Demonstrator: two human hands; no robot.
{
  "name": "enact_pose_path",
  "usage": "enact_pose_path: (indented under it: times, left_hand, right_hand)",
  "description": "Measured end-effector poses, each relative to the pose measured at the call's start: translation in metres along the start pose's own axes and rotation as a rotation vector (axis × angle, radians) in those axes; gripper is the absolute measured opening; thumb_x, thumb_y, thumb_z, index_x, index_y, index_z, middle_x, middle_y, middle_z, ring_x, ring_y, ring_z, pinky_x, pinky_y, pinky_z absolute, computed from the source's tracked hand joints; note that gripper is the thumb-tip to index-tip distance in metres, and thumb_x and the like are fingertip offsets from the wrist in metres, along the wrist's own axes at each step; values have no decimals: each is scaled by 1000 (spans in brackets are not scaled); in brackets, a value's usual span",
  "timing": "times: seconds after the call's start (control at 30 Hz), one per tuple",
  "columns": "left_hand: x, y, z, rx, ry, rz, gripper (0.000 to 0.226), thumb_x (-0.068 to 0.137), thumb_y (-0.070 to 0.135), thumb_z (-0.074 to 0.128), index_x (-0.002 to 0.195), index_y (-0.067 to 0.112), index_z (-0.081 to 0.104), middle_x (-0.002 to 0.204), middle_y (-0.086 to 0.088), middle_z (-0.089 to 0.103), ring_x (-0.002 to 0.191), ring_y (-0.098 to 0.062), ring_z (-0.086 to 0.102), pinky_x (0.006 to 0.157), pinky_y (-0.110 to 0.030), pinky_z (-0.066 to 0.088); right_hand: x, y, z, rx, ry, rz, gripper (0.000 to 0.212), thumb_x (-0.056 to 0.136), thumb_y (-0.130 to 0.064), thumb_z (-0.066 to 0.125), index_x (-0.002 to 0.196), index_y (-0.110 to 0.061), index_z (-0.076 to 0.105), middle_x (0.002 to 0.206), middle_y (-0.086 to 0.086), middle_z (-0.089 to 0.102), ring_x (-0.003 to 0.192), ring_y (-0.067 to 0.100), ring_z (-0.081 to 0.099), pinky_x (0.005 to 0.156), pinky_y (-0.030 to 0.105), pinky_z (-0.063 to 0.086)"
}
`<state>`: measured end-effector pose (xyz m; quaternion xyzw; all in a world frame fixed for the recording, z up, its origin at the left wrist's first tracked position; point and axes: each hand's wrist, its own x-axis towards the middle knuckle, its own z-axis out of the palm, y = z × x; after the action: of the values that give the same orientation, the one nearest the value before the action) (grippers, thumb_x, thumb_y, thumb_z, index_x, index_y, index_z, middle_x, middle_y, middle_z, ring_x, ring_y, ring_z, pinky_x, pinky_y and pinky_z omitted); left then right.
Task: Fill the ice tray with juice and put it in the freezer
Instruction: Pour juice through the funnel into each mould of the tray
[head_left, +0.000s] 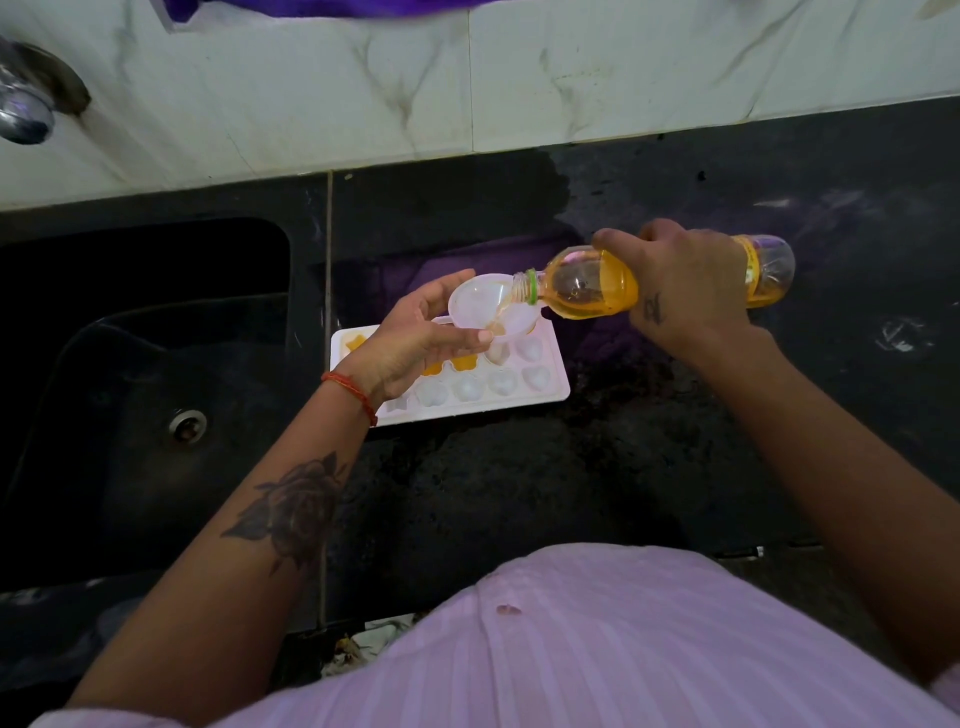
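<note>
While a pale pink shirt (597, 649) fills the near edge, two bare forearms reach out over a dark counter (519, 493). On it, just right of a black sink (130, 389), lies a white ice tray (545, 379); a few of its left pockets hold orange juice, the rest look unfilled. Above the tray, the left hand (415, 338) cups a small white funnel (493, 306), fingers curled round its bowl. To the right, the right hand (685, 280) grips a tilted juice bottle (587, 286), its mouth touching the funnel. Farther off runs a marbled white wall (467, 78).
</note>
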<state>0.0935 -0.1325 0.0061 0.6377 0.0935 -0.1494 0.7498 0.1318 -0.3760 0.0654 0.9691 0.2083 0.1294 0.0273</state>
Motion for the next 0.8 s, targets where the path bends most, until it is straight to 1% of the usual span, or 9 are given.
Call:
enact_pose_path:
  times: [0.13, 0.23, 0.3, 0.37, 0.43, 0.5, 0.6, 0.7, 0.8]
  left_hand:
    - [1, 1, -1, 5, -8, -2, 74, 68, -8, 73, 134, 15, 48, 133, -11, 54, 113, -30, 61, 86, -39, 56]
    - [1, 1, 0, 12, -9, -4, 76, 66, -7, 74, 135, 15, 48, 134, -11, 54, 113, -29, 61, 88, -41, 56]
    - [0, 1, 0, 10, -12, -4, 78, 64, -4, 75, 134, 15, 48, 134, -11, 54, 113, -30, 61, 89, -42, 55]
    - [0, 3, 1, 7, -16, -7, 80, 61, -1, 76, 134, 15, 49, 134, -11, 54, 113, -29, 61, 90, -43, 54]
    - [-1, 5, 1, 9, -25, -9, 81, 60, 1, 76, 135, 15, 48, 134, -10, 54, 112, -29, 62, 90, -43, 54]
    - [-1, 7, 2, -4, -38, -4, 80, 62, -3, 74, 135, 13, 47, 135, -11, 53, 112, -29, 62, 87, -40, 56]
    - [1, 12, 4, -39, -49, 9, 73, 71, -12, 68, 137, 10, 46, 137, -10, 51, 109, -27, 64, 80, -35, 58]
    - [4, 14, 9, -44, -63, 11, 71, 73, -13, 66, 137, 10, 45, 138, -10, 50, 108, -26, 65, 79, -34, 58]
    - [8, 13, 16, -37, -81, 7, 72, 72, -13, 67, 137, 11, 46, 137, -10, 51, 106, -25, 66, 77, -33, 58]
  right_hand:
    - [2, 2, 2, 14, -5, 3, 56, 82, -15, 66, 133, -26, 46, 110, 19, 61, 91, 41, 60, 70, 37, 37]
    - [1, 3, 3, 37, -16, 8, 56, 82, -17, 66, 133, -27, 45, 108, 17, 60, 91, 40, 60, 67, 34, 32]
    - [0, 3, 3, 73, -18, 19, 56, 81, -20, 66, 133, -29, 46, 107, 16, 61, 92, 39, 60, 67, 35, 34]
    - [0, 3, 2, 120, -19, 31, 55, 81, -25, 67, 132, -30, 47, 105, 14, 62, 94, 39, 60, 70, 38, 39]
    - [-1, 3, 2, 150, -20, 46, 55, 80, -28, 69, 131, -31, 47, 103, 12, 63, 93, 37, 60, 73, 37, 41]
    - [-2, 5, 2, 165, -16, 61, 57, 79, -28, 70, 130, -32, 48, 102, 11, 64, 93, 37, 60, 72, 37, 40]
    - [-4, 8, 2, 169, 4, 77, 58, 77, -28, 72, 130, -33, 48, 103, 11, 64, 93, 37, 61, 74, 38, 42]
    - [-5, 13, 0, 157, 45, 91, 56, 77, -29, 73, 129, -33, 49, 101, 11, 65, 90, 37, 61, 70, 36, 38]
    - [-6, 18, 0, 124, 52, 93, 53, 79, -28, 71, 128, -32, 50, 101, 12, 65, 88, 39, 62, 69, 37, 39]
